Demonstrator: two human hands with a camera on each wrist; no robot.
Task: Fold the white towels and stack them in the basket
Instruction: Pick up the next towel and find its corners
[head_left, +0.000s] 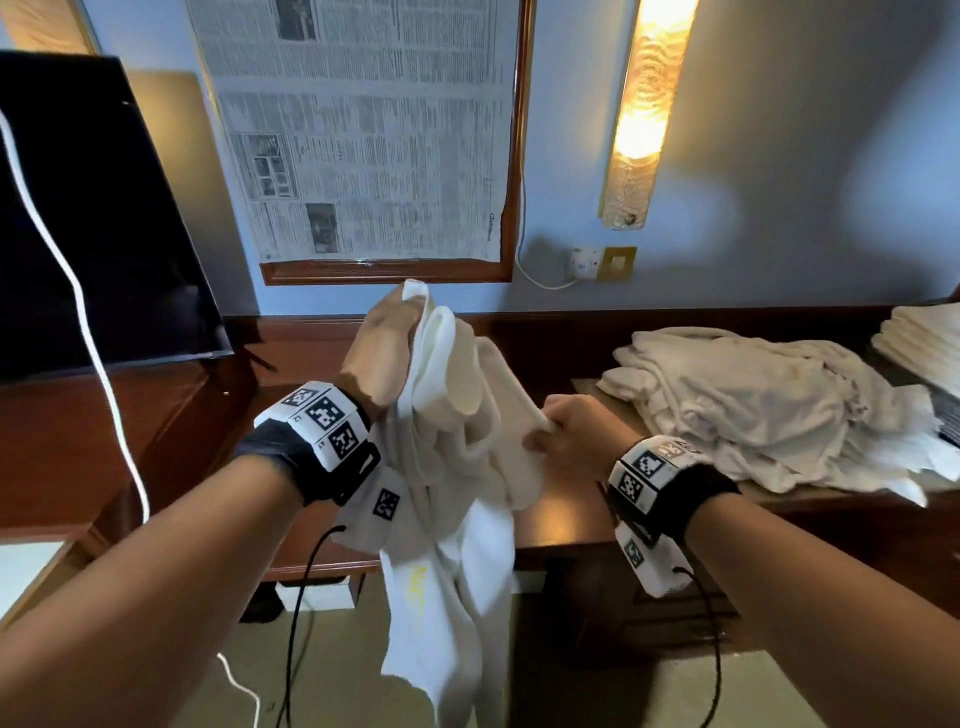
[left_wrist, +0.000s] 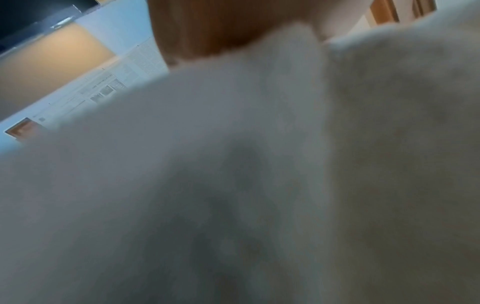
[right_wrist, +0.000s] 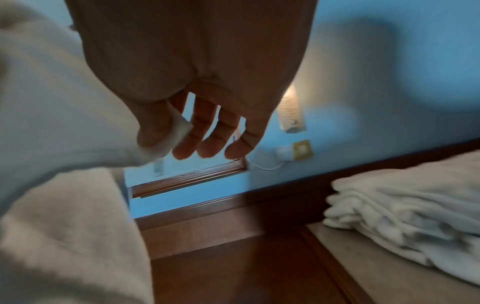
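Note:
A white towel (head_left: 457, 499) hangs crumpled in front of me, its lower end dangling past the desk edge. My left hand (head_left: 387, 345) is raised and holds the towel's top edge; the cloth fills the left wrist view (left_wrist: 233, 185) and hides the fingers there. My right hand (head_left: 566, 431) pinches a corner of the same towel between thumb and forefinger (right_wrist: 179, 131), with the other fingers extended. A loose pile of white towels (head_left: 769, 410) lies on the desk to the right. Folded towels (head_left: 924, 338) are stacked at the far right edge; what they rest in is cut off.
A dark wooden desk (head_left: 566, 525) runs along the blue wall. A black TV screen (head_left: 98, 234) stands at the left with a white cable (head_left: 83, 312) across it. A framed newspaper (head_left: 363, 130), a lit wall lamp (head_left: 644, 114) and a socket (head_left: 587, 262) hang behind. Carpet lies below.

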